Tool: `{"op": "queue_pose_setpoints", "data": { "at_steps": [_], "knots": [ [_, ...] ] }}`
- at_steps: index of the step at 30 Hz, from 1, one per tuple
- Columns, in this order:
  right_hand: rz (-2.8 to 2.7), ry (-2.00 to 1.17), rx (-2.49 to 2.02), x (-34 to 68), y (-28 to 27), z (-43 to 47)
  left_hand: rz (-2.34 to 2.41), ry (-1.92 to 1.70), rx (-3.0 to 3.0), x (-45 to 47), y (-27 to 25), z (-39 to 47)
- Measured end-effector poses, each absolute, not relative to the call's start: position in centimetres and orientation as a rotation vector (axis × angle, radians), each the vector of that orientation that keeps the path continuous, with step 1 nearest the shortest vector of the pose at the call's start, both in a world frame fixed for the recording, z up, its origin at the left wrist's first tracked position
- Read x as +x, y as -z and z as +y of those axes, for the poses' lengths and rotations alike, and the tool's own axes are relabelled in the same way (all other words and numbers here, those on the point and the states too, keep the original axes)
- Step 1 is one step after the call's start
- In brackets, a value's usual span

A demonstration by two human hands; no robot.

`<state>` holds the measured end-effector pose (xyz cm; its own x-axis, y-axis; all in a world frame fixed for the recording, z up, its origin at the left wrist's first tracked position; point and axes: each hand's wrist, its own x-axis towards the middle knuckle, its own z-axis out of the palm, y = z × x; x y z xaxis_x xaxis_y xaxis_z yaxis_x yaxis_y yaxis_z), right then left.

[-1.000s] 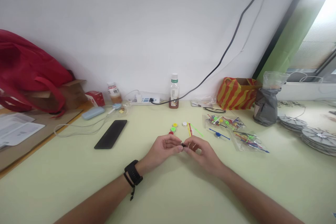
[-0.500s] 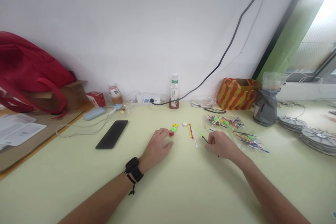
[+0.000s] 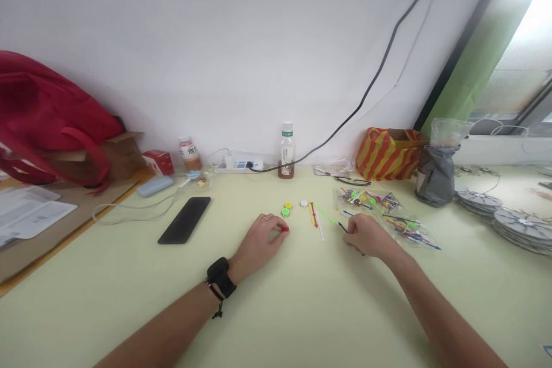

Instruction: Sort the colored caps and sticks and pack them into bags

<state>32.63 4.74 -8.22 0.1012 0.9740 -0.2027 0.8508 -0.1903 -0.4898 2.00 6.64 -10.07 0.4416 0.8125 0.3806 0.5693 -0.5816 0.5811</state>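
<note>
Thumb and index finger of my left hand (image 3: 257, 241) pinch a small round red piece (image 3: 284, 229) just above the table. Beyond it sit a green round piece (image 3: 285, 213) and a yellow one (image 3: 288, 205), with a white one (image 3: 303, 204) to their right. My right hand (image 3: 368, 236) is closed on a thin black arrow pointer (image 3: 342, 227), whose tip sticks out to the left. Between the hands lie a red arrow pointer (image 3: 314, 217), a white pointer (image 3: 321, 231) and a green pointer (image 3: 325, 216), plus a yellow one partly under the red.
Clear bags of coloured pointers (image 3: 366, 200) lie behind my right hand. A black phone (image 3: 184, 221) rests on the left. At the wall stand a bottle (image 3: 286, 152), a power strip (image 3: 244, 163) and a striped bag (image 3: 383, 155). Stacked grey discs (image 3: 524, 227) are far right.
My left hand has lifted the red round piece off its spot near the green one and drawn it towards me. My right hand has shifted slightly right with the black arrow pointer.
</note>
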Motion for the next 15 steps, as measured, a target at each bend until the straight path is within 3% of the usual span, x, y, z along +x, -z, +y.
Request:
{"op": "queue_pose_setpoints", "data": {
  "at_steps": [5,11,15],
  "knots": [
    [-1.865,-0.301,-2.201,33.9,8.8,5.7,1.166,-0.882,2.317,2.1,10.1,6.6],
    [-1.878,-0.251,-2.205,34.4,9.3,5.6,1.066,-0.848,2.321,2.1,9.7,6.3],
    [-1.909,-0.023,-2.201,33.8,9.9,4.9,1.056,-0.824,2.256,2.2,9.1,5.9]
  ]
}}
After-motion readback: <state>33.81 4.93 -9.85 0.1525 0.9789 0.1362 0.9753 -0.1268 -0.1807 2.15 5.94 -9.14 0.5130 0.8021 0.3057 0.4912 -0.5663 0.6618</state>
